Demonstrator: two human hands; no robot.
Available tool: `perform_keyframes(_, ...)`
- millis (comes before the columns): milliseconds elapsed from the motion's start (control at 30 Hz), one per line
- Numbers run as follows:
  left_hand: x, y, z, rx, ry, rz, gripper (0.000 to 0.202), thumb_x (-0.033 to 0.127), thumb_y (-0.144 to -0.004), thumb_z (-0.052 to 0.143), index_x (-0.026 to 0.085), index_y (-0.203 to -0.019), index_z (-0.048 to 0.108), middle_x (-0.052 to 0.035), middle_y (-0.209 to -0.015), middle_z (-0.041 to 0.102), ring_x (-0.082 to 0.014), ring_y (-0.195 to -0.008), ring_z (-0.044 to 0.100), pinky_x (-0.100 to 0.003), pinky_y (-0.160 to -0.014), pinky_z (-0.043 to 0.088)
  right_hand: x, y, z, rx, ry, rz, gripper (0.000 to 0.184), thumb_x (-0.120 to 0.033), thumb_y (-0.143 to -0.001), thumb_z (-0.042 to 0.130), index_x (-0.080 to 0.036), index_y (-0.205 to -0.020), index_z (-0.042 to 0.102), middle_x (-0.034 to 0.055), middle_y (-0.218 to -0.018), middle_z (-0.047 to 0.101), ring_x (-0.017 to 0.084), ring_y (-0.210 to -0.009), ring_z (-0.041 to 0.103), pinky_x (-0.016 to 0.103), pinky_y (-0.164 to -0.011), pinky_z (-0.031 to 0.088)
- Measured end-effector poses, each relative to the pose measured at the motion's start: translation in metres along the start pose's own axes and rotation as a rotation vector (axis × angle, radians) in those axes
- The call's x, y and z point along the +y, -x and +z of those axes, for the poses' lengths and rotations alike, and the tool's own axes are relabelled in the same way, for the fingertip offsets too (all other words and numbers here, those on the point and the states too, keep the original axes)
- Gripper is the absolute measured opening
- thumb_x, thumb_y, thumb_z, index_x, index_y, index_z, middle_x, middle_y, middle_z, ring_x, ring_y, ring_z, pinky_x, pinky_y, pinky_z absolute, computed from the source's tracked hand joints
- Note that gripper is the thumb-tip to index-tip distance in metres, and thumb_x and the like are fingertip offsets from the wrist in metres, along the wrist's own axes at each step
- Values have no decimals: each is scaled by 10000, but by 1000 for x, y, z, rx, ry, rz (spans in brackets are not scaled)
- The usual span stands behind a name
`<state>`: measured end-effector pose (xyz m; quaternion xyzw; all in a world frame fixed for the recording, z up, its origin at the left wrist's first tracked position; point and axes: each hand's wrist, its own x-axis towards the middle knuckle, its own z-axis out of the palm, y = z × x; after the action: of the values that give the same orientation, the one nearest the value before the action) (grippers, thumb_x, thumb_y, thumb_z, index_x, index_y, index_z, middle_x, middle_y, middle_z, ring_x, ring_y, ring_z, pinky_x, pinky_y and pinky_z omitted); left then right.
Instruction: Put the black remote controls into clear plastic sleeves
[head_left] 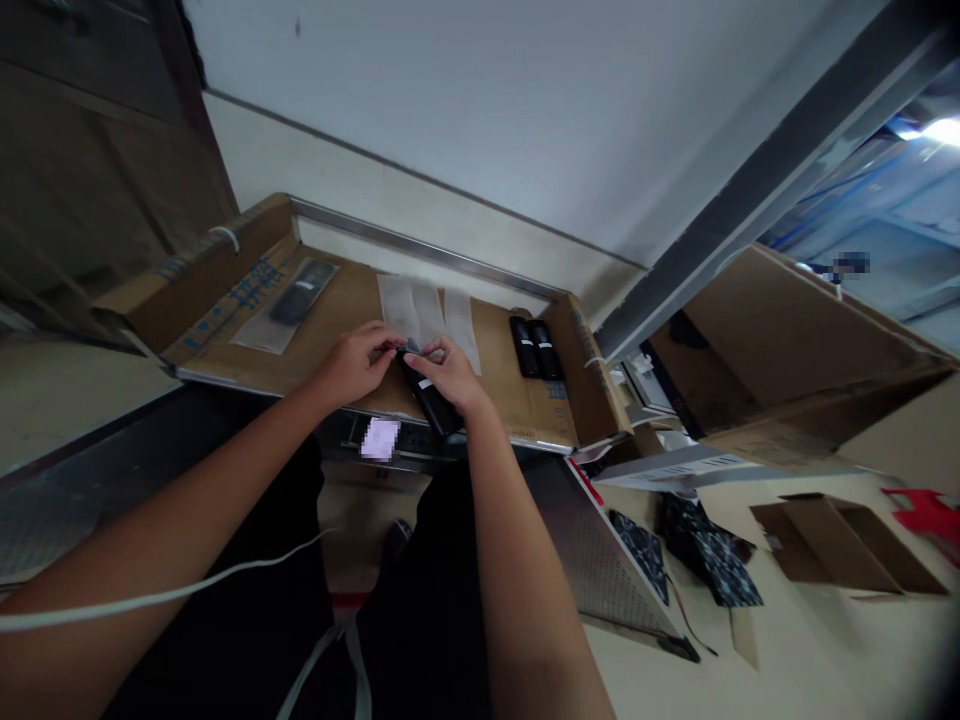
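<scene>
A long black device, shaped like a remote control [435, 400], with a small white label, lies slanted at the front of the cardboard-lined tray [495, 405]. My left hand [358, 362] pinches at its far end, thumb and fingertips closed together. My right hand [448, 372] is closed on the same end, its thumb lying on top. What the fingertips pinch there is too small to make out. Flat translucent sleeves [420, 305] lie just beyond my hands. At the left, a similar dark device sits in a translucent sleeve [289, 300].
Two more black devices [534, 347] lie side by side at the tray's right. Raised cardboard sides [589, 370] bound it. A large open carton [795, 350] stands to the right; a smaller box [847, 540] and dark patterned bags [712, 555] are on the floor.
</scene>
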<state>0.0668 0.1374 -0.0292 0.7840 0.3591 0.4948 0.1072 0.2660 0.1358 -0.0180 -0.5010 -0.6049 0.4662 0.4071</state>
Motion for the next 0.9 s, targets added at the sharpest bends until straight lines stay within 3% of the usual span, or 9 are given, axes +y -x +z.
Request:
perform_keyframes(233, 0, 3, 6, 15, 71, -22, 162, 177, -922, 597, 193, -1028, 719, -55, -1016, 704, -180, -920, 687, -323, -800, 599, 8, -9, 8, 134, 125, -98, 494, -629, -690, 778, -237, -742, 483, -61, -657, 525, 120, -612, 473, 231, -539, 336)
perform_keyframes(433, -3, 4, 8, 51, 187, -63, 217, 175, -908, 615, 201, -1102, 708, -54, -1024, 674, -174, -905, 687, -339, -823, 620, 2, -13, 19, 244, 212, -164, 462, -643, -826, 631, -236, -694, 458, -66, -616, 469, 119, -600, 451, 243, -560, 328)
perform_keyframes(600, -4, 4, 7, 65, 184, -103, 185, 183, -905, 617, 201, -1067, 706, -54, -1019, 666, -177, -915, 678, -343, -826, 620, -2, -20, 28, 345, 267, -163, 501, -620, -848, 641, -232, -617, 424, -70, -587, 427, 114, -584, 412, 257, -569, 305)
perform_keyframes(800, 0, 2, 7, 61, 133, -113, 195, 195, -887, 623, 195, -1075, 677, -59, -1021, 664, -179, -906, 677, -335, -803, 611, 1, -23, 29, 361, 140, -104, 403, -594, -793, 730, -230, -774, 556, -65, -634, 548, 124, -597, 507, 238, -584, 369)
perform_keyframes(900, 4, 1, 8, 62, 3, -131, 187, 212, -858, 649, 188, -1044, 652, -52, -968, 678, -186, -858, 670, -324, -755, 584, 1, -23, 27, 384, 102, -93, 382, -560, -794, 736, -228, -760, 552, -56, -662, 570, 125, -628, 538, 234, -604, 401)
